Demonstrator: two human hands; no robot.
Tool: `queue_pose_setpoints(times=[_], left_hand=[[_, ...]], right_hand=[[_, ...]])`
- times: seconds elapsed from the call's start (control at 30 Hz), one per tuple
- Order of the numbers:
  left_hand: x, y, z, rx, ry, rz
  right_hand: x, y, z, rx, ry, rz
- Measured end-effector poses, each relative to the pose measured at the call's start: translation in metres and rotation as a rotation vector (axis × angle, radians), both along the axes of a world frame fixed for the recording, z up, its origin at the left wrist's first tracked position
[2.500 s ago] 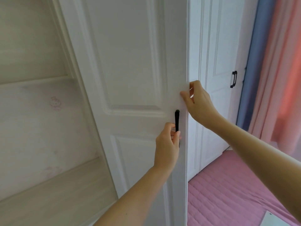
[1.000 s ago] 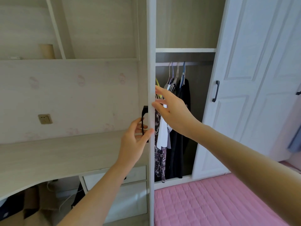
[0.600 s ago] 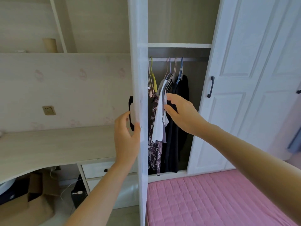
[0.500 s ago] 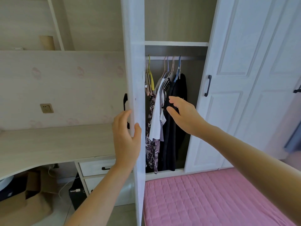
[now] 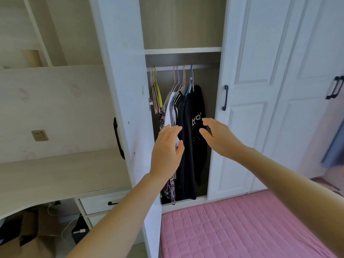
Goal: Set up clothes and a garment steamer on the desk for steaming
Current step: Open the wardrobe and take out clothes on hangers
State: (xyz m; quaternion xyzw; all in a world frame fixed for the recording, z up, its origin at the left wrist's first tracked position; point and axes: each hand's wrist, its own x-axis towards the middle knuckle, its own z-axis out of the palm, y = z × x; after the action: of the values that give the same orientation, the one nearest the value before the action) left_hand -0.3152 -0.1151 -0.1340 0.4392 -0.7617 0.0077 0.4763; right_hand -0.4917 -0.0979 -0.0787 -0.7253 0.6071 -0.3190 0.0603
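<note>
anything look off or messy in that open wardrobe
Nothing stands out. The clothes hang straight on the rail, with bare hangers at its left end. The left hand and right hand are open before them.

Partly hidden white lettering, roughly "tta", stands on the hanging black garment [image 5: 195,127]; nothing else is legible.

Head camera faces forward, slightly downward, near the open wardrobe [image 5: 182,23].

Wardrobe [image 5: 182,51] open ahead, clothes [image 5: 194,161] fill lower compartment
</note>
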Motion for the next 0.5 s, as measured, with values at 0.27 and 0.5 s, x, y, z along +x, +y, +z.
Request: queue_pose_setpoints(times=[0.27,0.5], left_hand=[[-0.036,-0.119,0.027,0.043,-0.101,0.040],[-0.065,-0.226,0.037,0.067,-0.121,0.134]], right_hand=[[-0.021,-0.088,0.008,0.025,0.001,-0.026],[-0.039,-0.205,0.004,0.060,0.035,-0.057]])
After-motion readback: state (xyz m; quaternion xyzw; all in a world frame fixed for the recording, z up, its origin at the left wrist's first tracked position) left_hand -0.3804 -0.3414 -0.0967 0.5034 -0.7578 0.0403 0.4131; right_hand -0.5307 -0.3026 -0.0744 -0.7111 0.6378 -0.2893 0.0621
